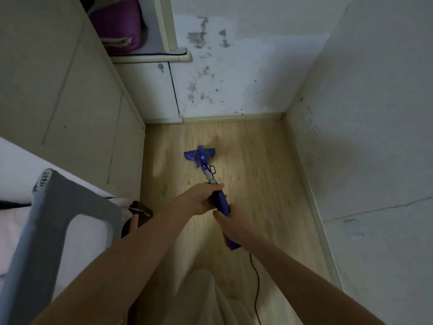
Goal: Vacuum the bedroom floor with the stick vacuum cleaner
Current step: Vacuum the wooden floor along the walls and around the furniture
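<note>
No readable brand or writing anywhere on the blue stick vacuum (221, 202), it's all too blurry. Left hand (202, 199) has its fingers wrapped round the upper part of the handle, right hand (230, 225) grips lower down just behind it, black cord (256, 277) trailing below. The vacuum's head (199, 154) sits flat on the wood floor (257, 160), near the stained wall (222, 66).
</note>
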Demonstrator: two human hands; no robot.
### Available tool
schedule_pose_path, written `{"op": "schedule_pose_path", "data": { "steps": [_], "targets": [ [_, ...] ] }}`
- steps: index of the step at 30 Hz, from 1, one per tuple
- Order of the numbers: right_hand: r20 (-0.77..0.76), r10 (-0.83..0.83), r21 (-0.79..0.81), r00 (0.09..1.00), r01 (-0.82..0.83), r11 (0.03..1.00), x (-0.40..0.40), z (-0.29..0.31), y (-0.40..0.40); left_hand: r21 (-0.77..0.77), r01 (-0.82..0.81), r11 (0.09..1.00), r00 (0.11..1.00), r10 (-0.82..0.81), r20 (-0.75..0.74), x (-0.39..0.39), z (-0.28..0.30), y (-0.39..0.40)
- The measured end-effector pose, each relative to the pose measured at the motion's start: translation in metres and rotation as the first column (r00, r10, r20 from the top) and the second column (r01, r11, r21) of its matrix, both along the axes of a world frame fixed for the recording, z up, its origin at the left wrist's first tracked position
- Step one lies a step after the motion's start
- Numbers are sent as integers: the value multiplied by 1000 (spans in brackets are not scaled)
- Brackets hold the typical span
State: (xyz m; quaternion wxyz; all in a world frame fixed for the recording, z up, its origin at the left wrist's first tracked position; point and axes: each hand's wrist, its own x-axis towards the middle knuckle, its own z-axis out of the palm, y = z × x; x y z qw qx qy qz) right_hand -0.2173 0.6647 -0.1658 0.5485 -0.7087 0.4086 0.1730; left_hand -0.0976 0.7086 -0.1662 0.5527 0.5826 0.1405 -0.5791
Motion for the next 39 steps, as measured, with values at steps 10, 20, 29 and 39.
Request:
{"op": "schedule_pose_path", "data": {
  "steps": [10,20,29,39],
  "targets": [
    [-37,110,32,993,-109,994,-121,61,-4,-15,-79,997,979,75,-189,-120,25,18],
    [-388,299,286,872,-195,938,-220,27,1,177,-150,973,949,192,-249,-227,14,29],
    [-457,504,301,733,-406,863,-249,30,-4,270,-84,959,924,177,-340,-266,22,33],
    [-352,487,191,800,-447,874,-262,36,17,433,-123,893,901,284,-328,-269,26,29]
  ]
}}
